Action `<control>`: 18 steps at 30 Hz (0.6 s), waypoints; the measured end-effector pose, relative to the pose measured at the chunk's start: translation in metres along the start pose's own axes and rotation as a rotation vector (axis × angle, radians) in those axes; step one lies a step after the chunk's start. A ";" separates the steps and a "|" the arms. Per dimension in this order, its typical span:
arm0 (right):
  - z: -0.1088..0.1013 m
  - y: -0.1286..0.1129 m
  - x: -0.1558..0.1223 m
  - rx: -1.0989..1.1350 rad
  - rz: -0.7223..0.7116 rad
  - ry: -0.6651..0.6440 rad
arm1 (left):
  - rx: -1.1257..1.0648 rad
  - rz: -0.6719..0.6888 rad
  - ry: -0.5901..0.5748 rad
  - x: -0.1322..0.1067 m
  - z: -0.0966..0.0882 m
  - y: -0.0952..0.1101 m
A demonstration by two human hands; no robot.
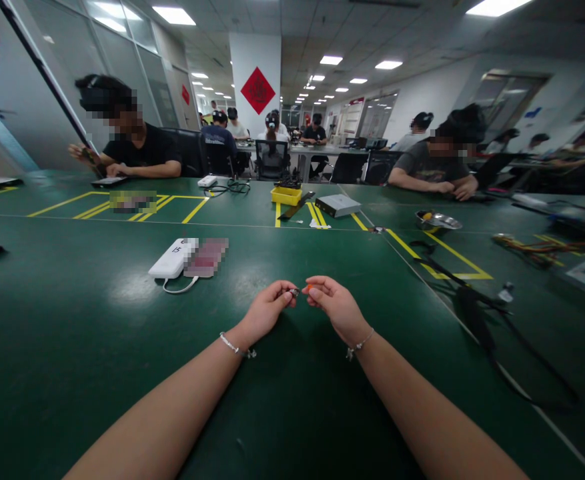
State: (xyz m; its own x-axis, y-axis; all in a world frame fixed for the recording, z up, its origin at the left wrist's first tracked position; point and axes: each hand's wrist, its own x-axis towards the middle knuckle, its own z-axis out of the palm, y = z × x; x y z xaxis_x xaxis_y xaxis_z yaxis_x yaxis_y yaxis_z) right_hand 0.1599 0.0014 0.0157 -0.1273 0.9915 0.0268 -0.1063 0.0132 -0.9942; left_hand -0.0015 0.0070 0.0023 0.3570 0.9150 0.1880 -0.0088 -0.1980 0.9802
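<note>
1. Both forearms lie across the near edge of the green table (pixel 97 347), each wrist wearing a thin bracelet (pixel 235 346). Resting them this way probably steadies the fingertips.
2. The left hand (pixel 267 310) sits just in from the near edge, about midway along it. Thumb and forefinger are pinched narrowly on a small dark piece (pixel 295 292), and the other fingers are curled under.
3. The right hand (pixel 335 307) faces it with fingertips closed on an orange piece (pixel 309 287). The two pieces nearly touch, tip to tip, held just above the table. A fingertip pinch likely suits parts this small; their exact shape is too small to tell.
4. Nothing lies between the hands or directly under them.
5. Beyond the left hand, a white power bank (pixel 171 260) with a looped white lead (pixel 179 289) lies well apart from the work.
6. Toward the right edge, a black cable (pixel 472 313) trails across yellow tape lines (pixel 412 250). It is near the right forearm's side but not touching it.
7. Toward the far edge stand a yellow tray (pixel 286 195), a grey box (pixel 338 205) and a metal bowl (pixel 437 221).
8. At the far edge, a seated person on the left (pixel 137 150) and a seated person on the right (pixel 432 167) work with their own hands, apart from this pair.
</note>
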 end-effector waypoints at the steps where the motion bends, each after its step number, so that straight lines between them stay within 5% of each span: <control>1: 0.000 0.000 0.000 0.010 0.001 0.005 | 0.000 -0.006 -0.003 0.000 0.000 0.000; 18: 0.007 0.003 -0.003 -0.185 -0.111 0.030 | 0.147 -0.042 0.061 -0.002 0.001 0.002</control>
State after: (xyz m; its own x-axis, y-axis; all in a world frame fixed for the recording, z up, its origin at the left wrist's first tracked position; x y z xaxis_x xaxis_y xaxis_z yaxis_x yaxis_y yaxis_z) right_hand 0.1531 -0.0027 0.0138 -0.0948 0.9860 0.1373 0.0652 0.1437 -0.9875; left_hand -0.0014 0.0040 0.0040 0.2966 0.9423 0.1554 0.1434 -0.2049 0.9682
